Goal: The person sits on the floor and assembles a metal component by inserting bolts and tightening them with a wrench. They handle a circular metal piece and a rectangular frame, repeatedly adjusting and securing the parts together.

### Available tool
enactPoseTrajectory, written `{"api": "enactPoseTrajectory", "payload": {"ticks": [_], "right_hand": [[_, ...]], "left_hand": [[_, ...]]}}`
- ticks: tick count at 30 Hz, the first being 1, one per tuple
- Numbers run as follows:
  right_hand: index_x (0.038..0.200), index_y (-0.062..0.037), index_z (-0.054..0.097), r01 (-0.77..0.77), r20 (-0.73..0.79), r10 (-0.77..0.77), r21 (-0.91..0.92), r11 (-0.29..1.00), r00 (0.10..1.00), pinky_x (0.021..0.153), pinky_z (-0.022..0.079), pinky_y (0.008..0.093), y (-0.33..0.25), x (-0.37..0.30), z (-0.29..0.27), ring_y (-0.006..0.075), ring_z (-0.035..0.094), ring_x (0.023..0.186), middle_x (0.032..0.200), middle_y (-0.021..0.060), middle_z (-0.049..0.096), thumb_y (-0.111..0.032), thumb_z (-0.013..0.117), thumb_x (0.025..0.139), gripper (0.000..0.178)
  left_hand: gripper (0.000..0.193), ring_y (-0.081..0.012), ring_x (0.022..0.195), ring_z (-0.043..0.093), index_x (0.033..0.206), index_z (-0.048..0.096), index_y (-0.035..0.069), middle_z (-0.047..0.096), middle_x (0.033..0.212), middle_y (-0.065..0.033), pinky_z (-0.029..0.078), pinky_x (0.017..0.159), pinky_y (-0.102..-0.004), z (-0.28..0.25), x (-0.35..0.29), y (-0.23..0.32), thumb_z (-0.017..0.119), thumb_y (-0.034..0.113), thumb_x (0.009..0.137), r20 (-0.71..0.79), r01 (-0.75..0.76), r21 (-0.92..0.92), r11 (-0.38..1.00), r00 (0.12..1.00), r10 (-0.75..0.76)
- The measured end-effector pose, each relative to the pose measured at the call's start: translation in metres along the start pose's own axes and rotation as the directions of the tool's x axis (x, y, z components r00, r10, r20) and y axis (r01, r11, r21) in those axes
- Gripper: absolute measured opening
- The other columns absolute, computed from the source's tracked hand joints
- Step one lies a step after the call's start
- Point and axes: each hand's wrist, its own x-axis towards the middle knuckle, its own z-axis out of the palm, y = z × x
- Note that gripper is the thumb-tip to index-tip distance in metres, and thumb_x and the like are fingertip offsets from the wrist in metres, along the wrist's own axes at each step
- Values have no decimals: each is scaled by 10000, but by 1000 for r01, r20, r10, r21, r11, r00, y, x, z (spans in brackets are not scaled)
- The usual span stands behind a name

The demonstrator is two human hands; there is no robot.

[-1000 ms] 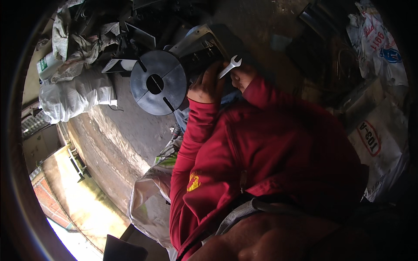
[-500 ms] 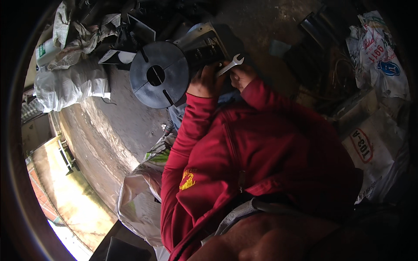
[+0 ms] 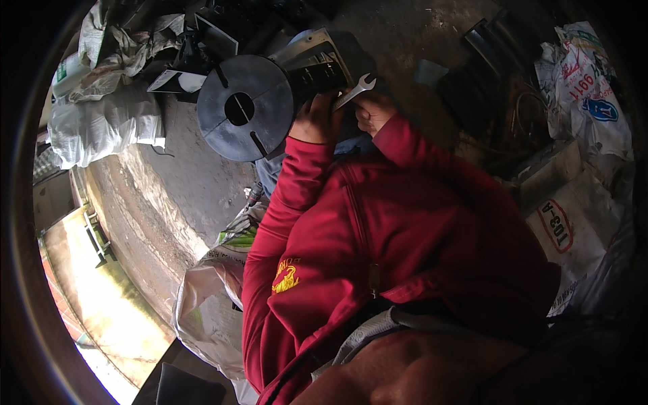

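Observation:
A steel open-end wrench slants between my hands, its open jaw up and to the right. Its lower end disappears at the fingers of my left hand, which is closed around it beside a dark frame with a pale metal edge. My right hand is closed just below the jaw, its fingers curled close to the wrench; whatever they hold is hidden. Left of my left hand is a large grey round disc with a centre hole and narrow slots. It stands against the dark frame.
White plastic bags and crumpled sheeting lie at the far left. A large white sack sits by my left elbow. Printed sacks and dark curved parts stand on the right. Bright sunlit ground shows at the lower left.
The disc, the frame and the wrench sit slightly higher in the picture. Much of the scene has shifted a little left with the view. Both hands keep their closed hold.

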Motion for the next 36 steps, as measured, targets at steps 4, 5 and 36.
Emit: {"api": "enactPoseTrajectory", "payload": {"ticks": [4, 5, 36], "right_hand": [[840, -96, 631, -17, -20, 17, 0, 1000, 1000, 343, 194, 214, 2, 0, -2, 42, 297, 358, 508, -49, 402, -235, 599, 873, 146], [834, -97, 629, -17, -19, 17, -7, 1000, 1000, 344, 195, 214, 1, 0, -1, 43, 298, 359, 508, -49, 402, -238, 598, 873, 150], [934, -72, 655, -6, 12, 6, -16, 1000, 1000, 340, 202, 224, -1, 5, -7, 55, 296, 353, 512, -39, 388, -215, 576, 882, 172]], "left_hand": [[241, -253, 645, 637, 951, 651, 147, 653, 785, -67, 485, 525, -344, -2, 3, 2, 691, 166, 714, 76, -28, -10, 1000, 997, 29], [241, -253, 652, 637, 953, 651, 146, 652, 788, -66, 485, 529, -342, -2, 4, 3, 689, 163, 715, 101, -37, -3, 999, 994, 37], [314, -238, 633, 638, 1017, 648, 186, 652, 773, -50, 477, 502, -329, -1, 0, 3, 711, 202, 710, 18, 26, 37, 999, 999, -27]]}}
